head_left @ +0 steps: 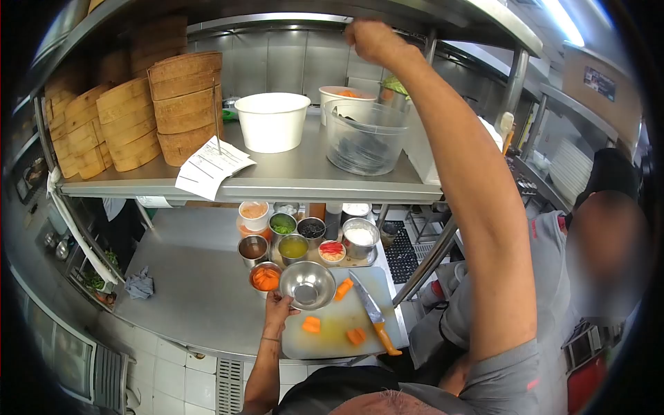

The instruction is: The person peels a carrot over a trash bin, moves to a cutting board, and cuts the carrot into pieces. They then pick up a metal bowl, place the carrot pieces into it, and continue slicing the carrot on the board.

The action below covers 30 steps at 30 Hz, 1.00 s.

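My left hand (277,310) grips the rim of an empty steel bowl (309,284), its fingers closed on the near left side. The bowl is by the upper left corner of a cutting board (304,344). Orange carrot pieces (311,324) lie on that board, beside a knife (369,306) with an orange handle. High above the shelf, my right hand (375,41) is raised at the upper shelf's edge. Its fingers are curled, and whatever they may hold is hidden. Left of the bowl stands a container of sliced carrots (265,278).
Several metal tins of ingredients (293,247) stand behind the bowl. On the shelf (277,173) are bamboo steamers (185,104), a white tub (272,123), a clear tub (366,138) and paper slips (214,167). A cloth (140,283) lies left; a person (553,270) is close on the right.
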Motion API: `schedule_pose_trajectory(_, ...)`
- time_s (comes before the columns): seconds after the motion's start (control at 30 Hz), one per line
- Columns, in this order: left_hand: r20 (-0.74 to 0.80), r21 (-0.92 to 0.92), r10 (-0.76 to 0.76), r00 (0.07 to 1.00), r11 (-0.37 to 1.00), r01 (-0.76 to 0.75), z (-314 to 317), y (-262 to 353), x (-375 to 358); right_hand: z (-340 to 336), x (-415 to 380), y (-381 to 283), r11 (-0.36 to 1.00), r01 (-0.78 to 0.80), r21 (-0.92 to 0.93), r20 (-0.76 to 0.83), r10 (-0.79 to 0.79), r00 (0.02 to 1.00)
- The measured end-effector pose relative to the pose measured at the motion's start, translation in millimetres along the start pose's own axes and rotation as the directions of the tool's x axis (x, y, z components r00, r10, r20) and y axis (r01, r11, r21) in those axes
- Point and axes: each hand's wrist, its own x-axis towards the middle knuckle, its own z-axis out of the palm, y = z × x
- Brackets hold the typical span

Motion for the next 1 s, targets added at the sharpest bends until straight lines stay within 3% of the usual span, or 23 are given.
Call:
schedule_pose_trajectory(0.07,-0.010,0.010,0.018,1.000,1.000,-0.018,-0.1,2.0,2.2,13.7,6.4,11.0,0.998,0.047,-0.044,0.070,-0.044,0.997)
schedule_pose_trajectory(0.17,-0.056,0.072,0.046,0.997,0.997,-0.042,-9.1,8.3,-11.7,-27.2,-5.3,4.6,0.994,0.077,0.072,-0.092,-0.071,0.993)
schedule_pose_trajectory(0.2,-0.053,0.130,0.049,0.997,0.991,-0.042,-13.9,21.6,-20.2,-45.8,-16.0,7.6,0.974,0.206,0.092,-0.212,-0.183,0.960)
schedule_pose_trajectory(0.23,-0.057,0.196,0.022,0.998,0.981,-0.010,-19.5,28.8,-32.8,-53.8,-31.2,11.7,0.994,0.052,0.093,-0.168,-0.036,0.985)
schedule_pose_trajectory(0.27,-0.106,0.240,0.067,0.992,0.970,-0.040,-22.4,34.2,-39.3,-48.3,-61.1,18.4,0.988,0.032,0.149,-0.200,-0.001,0.980)
schedule_pose_trajectory(0.33,-0.054,0.301,0.188,0.981,0.939,-0.163,-38.7,30.4,-41.7,-49.7,-163.4,10.0,0.938,0.041,0.345,-0.252,0.050,0.966)
schedule_pose_trajectory(0.4,-0.129,0.218,0.181,0.975,0.964,-0.150,-36.8,36.7,-50.5,-65.1,-268.3,-10.1,0.858,0.015,0.514,-0.226,0.119,0.967)
schedule_pose_trajectory(0.47,-0.214,0.208,0.178,0.960,0.969,-0.133,-39.6,27.8,-46.4,-84.3,-353.3,-24.0,0.761,-0.076,0.644,-0.124,0.202,0.971)
schedule_pose_trajectory(0.53,-0.235,0.212,0.149,0.960,0.972,-0.099,-31.7,27.3,-49.8,-85.3,-403.7,-36.1,0.627,-0.258,0.735,0.097,0.279,0.955)
schedule_pose_trajectory(0.6,-0.238,0.218,0.142,0.961,0.972,-0.090,-20.2,26.6,-46.7,-52.4,-427.2,-40.4,0.474,-0.536,0.699,0.441,0.305,0.844)
schedule_pose_trajectory(0.63,-0.223,0.212,0.137,0.965,0.973,-0.089,-14.2,33.7,-48.9,-35.8,-419.9,-49.0,0.501,-0.668,0.550,0.655,0.237,0.717)
schedule_pose_trajectory(0.67,-0.209,0.220,0.127,0.970,0.972,-0.080,-7.2,30.6,-44.8,15.1,-446.4,-44.5,0.389,-0.695,0.604,0.674,0.217,0.707)
schedule_pose_trajectory(0.7,-0.177,0.222,0.123,0.977,0.972,-0.082,-5.6,20.6,-33.5,52.4,-464.6,-49.0,0.406,-0.736,0.542,0.729,0.208,0.652)
schedule_pose_trajectory(0.73,-0.142,0.220,0.118,0.983,0.972,-0.085,-2.1,8.2,-18.8,104.7,-503.3,-44.5,0.480,-0.597,0.643,0.640,0.093,0.763)
schedule_pose_trajectory(0.8,-0.137,0.205,0.072,0.988,0.978,-0.042,12.0,-12.4,4.8,155.8,-552.0,-55.4,0.561,-0.727,0.395,0.848,0.082,0.524)
schedule_pose_trajectory(0.83,-0.128,0.159,0.056,0.990,0.987,-0.035,21.8,-21.0,15.9,178.1,-583.1,-60.1,0.535,-0.743,0.401,0.857,0.067,0.511)
schedule_pose_trajectory(0.9,-0.122,0.066,0.040,0.992,0.997,-0.032,35.0,-27.6,25.6,183.4,-615.4,-80.1,0.550,-0.702,0.453,0.800,0.097,0.593)
schedule_pose_trajectory(1.0,-0.104,0.328,-0.005,0.995,0.944,0.040,33.0,-22.2,15.5,167.3,-636.8,-99.7,0.447,-0.834,0.323,0.877,0.189,0.442)
